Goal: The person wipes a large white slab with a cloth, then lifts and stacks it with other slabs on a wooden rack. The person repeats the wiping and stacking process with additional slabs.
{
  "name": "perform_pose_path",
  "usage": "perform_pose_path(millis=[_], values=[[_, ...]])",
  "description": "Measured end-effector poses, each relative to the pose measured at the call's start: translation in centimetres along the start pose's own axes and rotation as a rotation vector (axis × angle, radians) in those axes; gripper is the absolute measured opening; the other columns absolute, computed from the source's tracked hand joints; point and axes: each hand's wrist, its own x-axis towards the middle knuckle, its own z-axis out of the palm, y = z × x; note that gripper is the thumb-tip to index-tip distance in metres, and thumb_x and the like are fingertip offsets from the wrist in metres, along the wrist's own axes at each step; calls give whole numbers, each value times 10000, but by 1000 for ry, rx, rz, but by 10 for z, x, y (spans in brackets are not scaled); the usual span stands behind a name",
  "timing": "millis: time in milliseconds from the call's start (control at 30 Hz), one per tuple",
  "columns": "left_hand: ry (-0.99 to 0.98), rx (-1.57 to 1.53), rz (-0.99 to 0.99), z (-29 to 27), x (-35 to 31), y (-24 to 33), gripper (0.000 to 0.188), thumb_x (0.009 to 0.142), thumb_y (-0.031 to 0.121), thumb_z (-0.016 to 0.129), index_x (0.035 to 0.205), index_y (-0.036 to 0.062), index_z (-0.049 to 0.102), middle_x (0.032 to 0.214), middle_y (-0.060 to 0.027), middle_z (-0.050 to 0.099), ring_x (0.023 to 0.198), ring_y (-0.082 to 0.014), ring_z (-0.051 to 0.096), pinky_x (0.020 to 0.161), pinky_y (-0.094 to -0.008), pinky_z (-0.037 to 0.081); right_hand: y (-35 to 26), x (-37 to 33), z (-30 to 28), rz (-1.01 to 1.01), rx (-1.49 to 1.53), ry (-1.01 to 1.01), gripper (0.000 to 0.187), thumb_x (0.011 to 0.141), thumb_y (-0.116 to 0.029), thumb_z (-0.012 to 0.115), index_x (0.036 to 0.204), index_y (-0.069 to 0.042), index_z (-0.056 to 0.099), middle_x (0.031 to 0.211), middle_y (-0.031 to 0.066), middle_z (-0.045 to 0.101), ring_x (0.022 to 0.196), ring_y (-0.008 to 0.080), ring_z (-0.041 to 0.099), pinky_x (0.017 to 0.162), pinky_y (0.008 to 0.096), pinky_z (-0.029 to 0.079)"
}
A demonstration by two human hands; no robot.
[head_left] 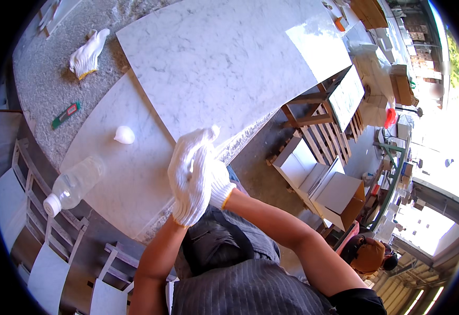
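Note:
My left hand (188, 176) and my right hand (220, 184) are pressed together over the near edge of the worktable, both in white knitted gloves with yellow cuffs. The left hand lies in front, its fingers stretched out and side by side. Most of the right hand, fingers included, is hidden behind it. Just beyond them spreads a large grey-veined white slab (229, 58), overlapping a second pale slab (135, 194). On that lower slab are a small white rounded lump (125, 135) and a clear plastic bottle (77, 181) with a white cap.
Farther left, a loose white glove (89, 54) and a slim green-and-red packet (66, 115) lie on the rough grey tabletop (45, 79). Racks holding slabs (50, 273) stand at the lower left. To the right are a wooden pallet (326, 134), open boxes (313, 178) and another person (368, 254).

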Motion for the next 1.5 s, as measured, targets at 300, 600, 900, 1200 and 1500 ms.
perform_pose_path(millis=[300, 600, 900, 1200, 1500], values=[[22, 163, -27, -15, -8, -13, 222, 961, -1, 547, 1157, -18, 650, 1139, -139, 677, 1069, -252, 630, 915, -354, 505, 54, -13, -91, 393, 521, 697, 130, 941, -156, 634, 1018, -63, 585, 806, 89, 620, 611, 170, 607, 550, 312, 483], [-69, 942, 436, 26, 104, -78, 324, 861, 116, 678, 1183, 129, 643, 1215, -113, 621, 1169, -319, 549, 1008, -474, 423, 123, 27, -109, 392, -100, 790, 291, 929, -273, 651, 1177, -123, 628, 1019, 197, 597, 940, 362, 601, 820, 431, 497], [-87, 1251, 421, 32, 121, -90, 340, 909, 214, 615, 1243, 155, 639, 1323, -88, 579, 1255, -292, 514, 1134, -477, 344, 169, 10, -114, 475, 189, 664, 339, 984, -175, 518, 1308, -120, 600, 975, 178, 673, 883, 328, 669, 770, 400, 524], [-86, 1302, 431, 35, 123, -89, 362, 898, 185, 624, 1259, 155, 630, 1328, -104, 571, 1238, -341, 517, 1100, -520, 387, 159, 26, -144, 545, -161, 553, 499, 971, -316, 544, 1366, -14, 508, 1133, 284, 627, 981, 420, 653, 842, 467, 522], [-124, 1393, 412, 34, 123, -91, 365, 931, 208, 572, 1287, 144, 619, 1362, -103, 545, 1279, -332, 496, 1121, -533, 359, 237, 49, -205, 540, -225, 677, 350, 985, -218, 529, 1301, -67, 535, 1043, 278, 662, 833, 423, 689, 690, 476, 565]])
